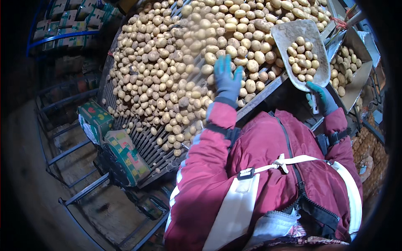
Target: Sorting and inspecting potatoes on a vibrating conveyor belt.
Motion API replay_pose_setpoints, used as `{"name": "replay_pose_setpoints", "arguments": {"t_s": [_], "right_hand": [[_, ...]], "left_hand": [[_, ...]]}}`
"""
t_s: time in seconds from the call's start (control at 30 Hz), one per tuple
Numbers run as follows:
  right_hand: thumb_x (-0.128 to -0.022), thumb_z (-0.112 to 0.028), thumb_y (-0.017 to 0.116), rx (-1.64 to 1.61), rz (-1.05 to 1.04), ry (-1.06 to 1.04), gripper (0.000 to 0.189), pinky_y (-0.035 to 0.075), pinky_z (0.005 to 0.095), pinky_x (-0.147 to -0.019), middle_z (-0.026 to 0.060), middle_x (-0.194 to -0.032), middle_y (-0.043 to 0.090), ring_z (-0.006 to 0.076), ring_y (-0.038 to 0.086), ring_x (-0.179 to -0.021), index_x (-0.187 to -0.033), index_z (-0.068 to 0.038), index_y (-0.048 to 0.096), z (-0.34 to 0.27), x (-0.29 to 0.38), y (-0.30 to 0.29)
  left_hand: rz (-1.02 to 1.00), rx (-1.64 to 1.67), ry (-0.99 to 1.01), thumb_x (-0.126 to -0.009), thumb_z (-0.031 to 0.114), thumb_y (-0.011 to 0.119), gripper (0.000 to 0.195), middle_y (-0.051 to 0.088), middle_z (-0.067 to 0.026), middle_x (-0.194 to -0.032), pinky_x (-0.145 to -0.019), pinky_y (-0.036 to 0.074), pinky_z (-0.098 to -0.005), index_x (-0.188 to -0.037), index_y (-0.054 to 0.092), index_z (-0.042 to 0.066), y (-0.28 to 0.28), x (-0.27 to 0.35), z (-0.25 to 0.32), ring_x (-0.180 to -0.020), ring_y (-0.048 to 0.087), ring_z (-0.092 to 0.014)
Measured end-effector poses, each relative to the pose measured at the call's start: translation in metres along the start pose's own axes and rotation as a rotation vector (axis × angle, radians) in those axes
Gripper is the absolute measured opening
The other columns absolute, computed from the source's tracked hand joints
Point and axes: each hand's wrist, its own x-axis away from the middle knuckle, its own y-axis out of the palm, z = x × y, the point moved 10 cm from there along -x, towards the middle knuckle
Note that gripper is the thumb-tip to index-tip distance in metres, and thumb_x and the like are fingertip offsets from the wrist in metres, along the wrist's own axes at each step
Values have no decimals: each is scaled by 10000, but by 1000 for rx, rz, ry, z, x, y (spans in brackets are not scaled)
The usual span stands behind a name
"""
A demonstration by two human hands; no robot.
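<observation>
Potatoes (147,75) lie heaped across a slatted sorting table (147,141). My left hand (227,78), in a grey and teal glove, reaches over the near edge of the heap with its fingers spread and nothing held. At the right, my gloved right hand (323,98) grips the white handle of a worn scoop (282,34). Several small potatoes (303,59) rest in the scoop's pan, which lies over the table's metal edge.
Right of the scoop stands an open cardboard box (361,81) with potatoes inside. Two printed cartons (95,120) (127,157) sit at the table's left corner. Blue metal racks (69,34) hold more cartons at the upper left. Red twine (339,23) is tied at a bar.
</observation>
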Motion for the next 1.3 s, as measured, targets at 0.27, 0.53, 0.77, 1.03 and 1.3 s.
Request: {"name": "replay_pose_setpoints", "arguments": {"t_s": [0.27,0.53,0.77,1.03,1.3], "right_hand": [[-951,-317,719,-23,135,51,200,388,255,-402,-41,-595,550,111,487,-432,-870,-184,593,7,1,-17],[-959,-338,714,-10,92,45,201,389,277,-388,-19,-602,561,133,486,-423,-905,-167,622,16,-6,-28],[-948,-337,734,-15,114,65,244,445,303,-377,28,-605,612,169,542,-397,-937,-107,654,16,2,-38],[-940,-336,741,-103,189,69,245,434,287,-379,28,-616,620,156,545,-406,-941,-106,655,18,7,-40],[-955,-333,729,-87,221,-3,252,425,272,-385,19,-634,614,132,532,-427,-997,-91,674,7,11,-31]], "left_hand": [[23,-400,-242,-926,334,718,636,524,-242,-1488,-1180,337,-551,-1455,544,27,-93,86,-82,-1382,458,-433],[-143,-354,-163,-909,573,674,942,342,-242,-1632,-1259,152,-595,-1611,329,47,17,58,-14,-1539,256,-432],[-212,-363,-190,-861,680,691,1100,282,-302,-1639,-1264,129,-604,-1675,178,148,79,-31,0,-1539,202,-493],[-111,-359,-110,-824,694,720,1050,244,-343,-1639,-1256,184,-585,-1641,293,191,92,-109,10,-1542,213,-491],[-498,270,-304,-893,512,727,791,501,-187,-1508,-1159,314,-452,-1500,525,46,103,-191,-2,-1402,396,-297]]}}
